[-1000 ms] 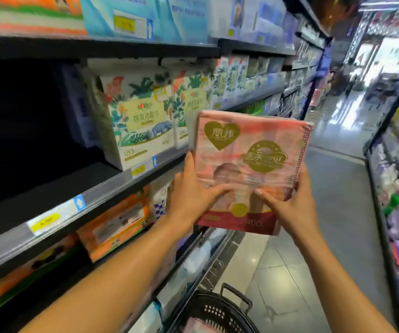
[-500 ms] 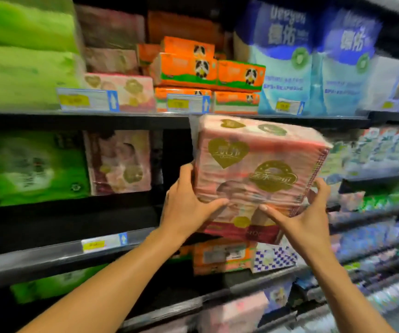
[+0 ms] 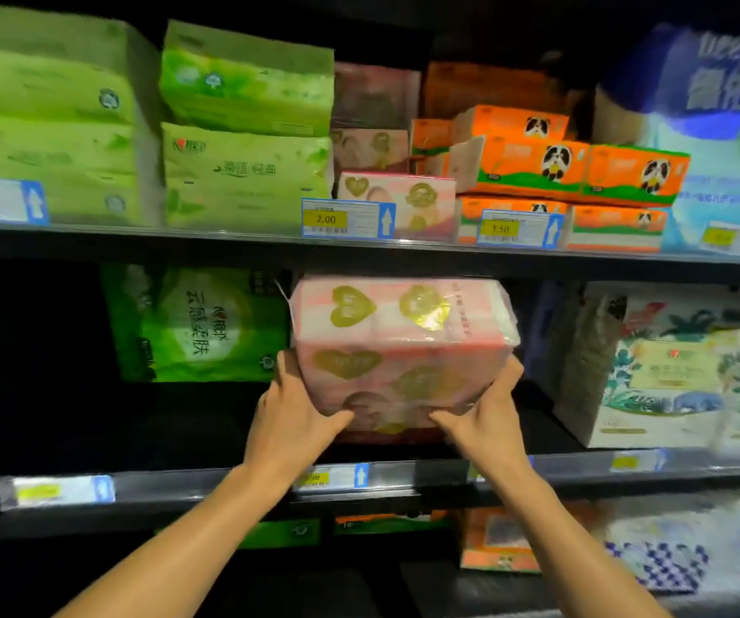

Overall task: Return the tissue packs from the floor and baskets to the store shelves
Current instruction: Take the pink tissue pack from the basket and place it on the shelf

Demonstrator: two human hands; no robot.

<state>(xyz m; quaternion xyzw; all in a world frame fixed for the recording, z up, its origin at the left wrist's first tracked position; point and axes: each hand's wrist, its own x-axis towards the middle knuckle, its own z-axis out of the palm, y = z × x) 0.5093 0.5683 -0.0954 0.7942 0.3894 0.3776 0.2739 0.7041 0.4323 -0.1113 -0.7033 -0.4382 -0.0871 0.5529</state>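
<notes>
Gripping the pink tissue pack point(image 3: 397, 350) at its near corners, left hand point(image 3: 294, 421) and right hand point(image 3: 488, 417) hold it level, long axis left-right.

Middle shelf point(image 3: 234, 481) carries green pack point(image 3: 207, 325) and floral packs point(image 3: 671, 372).

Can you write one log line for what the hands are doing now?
left hand: grips pink tissue pack | right hand: grips it | middle shelf

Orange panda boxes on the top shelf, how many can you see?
5 show a panda: one on top, two in the middle row, two at the bottom. A smaller orange box at the left and others behind may be more.
</notes>
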